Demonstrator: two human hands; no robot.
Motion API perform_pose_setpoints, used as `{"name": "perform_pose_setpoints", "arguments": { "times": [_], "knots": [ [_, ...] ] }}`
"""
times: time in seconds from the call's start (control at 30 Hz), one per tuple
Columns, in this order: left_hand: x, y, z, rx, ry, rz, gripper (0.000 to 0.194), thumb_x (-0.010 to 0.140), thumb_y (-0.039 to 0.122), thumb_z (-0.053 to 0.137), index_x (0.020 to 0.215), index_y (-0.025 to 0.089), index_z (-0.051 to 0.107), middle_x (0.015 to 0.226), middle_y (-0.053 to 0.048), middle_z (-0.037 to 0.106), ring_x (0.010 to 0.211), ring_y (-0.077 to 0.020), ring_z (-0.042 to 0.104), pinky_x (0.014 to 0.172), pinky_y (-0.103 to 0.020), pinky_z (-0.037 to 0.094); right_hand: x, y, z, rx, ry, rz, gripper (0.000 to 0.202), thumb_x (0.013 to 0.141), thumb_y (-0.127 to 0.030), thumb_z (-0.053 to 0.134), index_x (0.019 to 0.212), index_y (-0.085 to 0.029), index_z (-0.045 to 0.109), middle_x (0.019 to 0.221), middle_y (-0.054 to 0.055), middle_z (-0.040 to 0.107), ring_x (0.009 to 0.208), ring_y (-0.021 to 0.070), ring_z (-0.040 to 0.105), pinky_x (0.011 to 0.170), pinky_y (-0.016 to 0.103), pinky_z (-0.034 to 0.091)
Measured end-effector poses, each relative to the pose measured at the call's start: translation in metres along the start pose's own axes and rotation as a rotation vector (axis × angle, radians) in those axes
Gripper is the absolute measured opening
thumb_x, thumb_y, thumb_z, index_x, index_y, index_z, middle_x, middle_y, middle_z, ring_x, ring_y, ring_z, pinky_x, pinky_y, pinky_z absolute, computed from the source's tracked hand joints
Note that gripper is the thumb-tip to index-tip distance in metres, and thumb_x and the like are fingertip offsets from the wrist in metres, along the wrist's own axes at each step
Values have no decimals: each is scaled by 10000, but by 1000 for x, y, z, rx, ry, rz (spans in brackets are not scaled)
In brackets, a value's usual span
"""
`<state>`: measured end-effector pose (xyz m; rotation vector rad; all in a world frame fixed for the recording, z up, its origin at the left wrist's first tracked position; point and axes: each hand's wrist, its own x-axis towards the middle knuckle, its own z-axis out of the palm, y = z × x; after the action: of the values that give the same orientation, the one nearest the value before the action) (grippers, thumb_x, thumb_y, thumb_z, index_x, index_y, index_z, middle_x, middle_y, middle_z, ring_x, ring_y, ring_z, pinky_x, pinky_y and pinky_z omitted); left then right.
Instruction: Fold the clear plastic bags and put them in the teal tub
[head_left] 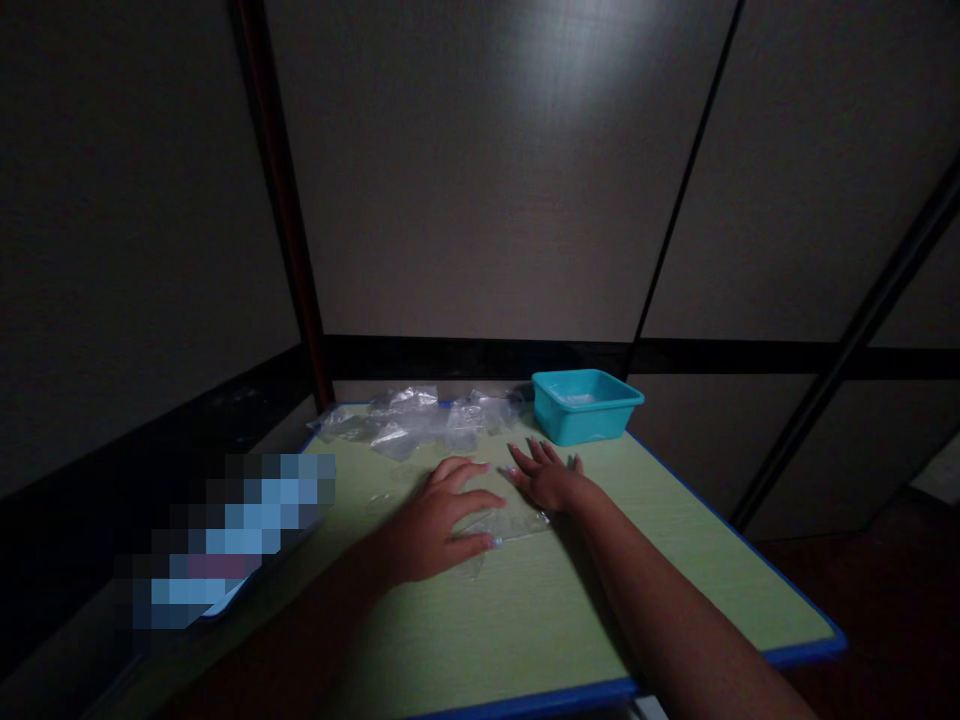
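Wall panels: dull grey-brown sheets fill the background, with a soft glare high up; a black band runs low across them, and a dark reddish upright stands on the left of the view.
Table: a pale green top with a blue edge, its far end close to the panels.
Pixelated patch: a light-blue object at the table's left edge, masked by blocks, so I cannot tell what it is.
Plastic pile: clear, crinkled, shiny pieces lie spread in overlapping layers along the far left part of the table, beyond the left hand.
Left hand: the bare left hand reaches in palm down, over the nearer clear plastic; its fingers and thumb are spread apart and slightly curved, pointing toward the right. I cannot tell whether the fingertips press on the film.
Teal basin: a rectangular tub with a flared rim sits upright at the far right corner, to the right of the pile.
Right hand: the bare right hand is palm down, low over the table just in front of the basin, fingers fanned apart.
Nearer clear plastic: a thin transparent piece lies flat on the table, partly under the left hand and reaching toward the right wrist; its full outline is hard to make out.
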<state>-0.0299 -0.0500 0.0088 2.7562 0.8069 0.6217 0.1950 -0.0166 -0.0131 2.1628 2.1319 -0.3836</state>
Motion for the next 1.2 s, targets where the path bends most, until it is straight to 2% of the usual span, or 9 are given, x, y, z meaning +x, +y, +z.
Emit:
{"name": "perform_pose_setpoints", "arguments": {
  "times": [0.1, 0.2, 0.37, 0.5, 0.7, 0.87, 1.2],
  "knots": [
    [-1, 1, 1, -54, -44, 37, 476, 585, 561, 661, 924, 237, 576, 1275, -66, 403, 1215, -294, 238, 986, -415, 245, -1, 0, -3, -10, -3, 0, 589, 813, -627, 27, 1350, -397, -47, 1456, -8, -111, 1311, 269, -111, 916, 667, 21],
    [-3, -4, 6, -69, -51, 21, 506, 521, 583, 691, 834, 213, 546, 1229, -80, 415, 1187, -291, 262, 955, -401, 277, -7, -1, -9, -1, 15, -17, 607, 809, -637, 40, 1355, -386, -44, 1456, -7, -109, 1303, 261, -151, 930, 652, 13],
    [-4, -9, 11, -47, -79, 24, 327, 662, 493, 643, 806, 216, 546, 1167, -58, 433, 1157, -254, 292, 933, -356, 294, -17, -4, -14, 9, -8, -125, 774, 724, -744, 204, 1357, -375, -46, 1449, 21, -137, 1302, 287, -135, 936, 644, -15],
    [-3, -5, 10, -25, -67, 47, 141, 768, 360, 577, 782, 222, 554, 1122, -38, 457, 1143, -222, 309, 927, -332, 296, -18, -9, -11, 24, 32, -143, 727, 756, -717, 157, 1362, -364, -35, 1448, 19, -139, 1304, 269, -140, 957, 615, -20],
    [1, -1, 9, -52, 14, -7, 85, 819, 242, 494, 751, 211, 534, 1057, -40, 494, 1088, -201, 352, 914, -316, 313, -18, -18, -4, -25, 62, -130, 628, 809, -648, 96, 1356, -376, -51, 1452, -17, -124, 1308, 266, -133, 948, 626, -31],
    [2, -9, 12, -55, 98, -50, 73, 804, 197, 484, 733, 204, 503, 1009, -34, 510, 1042, -193, 380, 897, -306, 324, -18, -18, -4, -55, 63, -108, 627, 809, -647, 102, 1353, -379, -60, 1449, -31, -135, 1304, 268, -147, 951, 621, -34],
    [4, -30, 19, -25, 293, -228, 78, 799, 235, 473, 749, 209, 527, 874, -15, 558, 929, -188, 451, 850, -323, 355, -14, -14, -1, -19, 50, -121, 653, 793, -670, 84, 1359, -369, -40, 1451, 15, -123, 1308, 268, -127, 935, 637, -51]
  ]
}}
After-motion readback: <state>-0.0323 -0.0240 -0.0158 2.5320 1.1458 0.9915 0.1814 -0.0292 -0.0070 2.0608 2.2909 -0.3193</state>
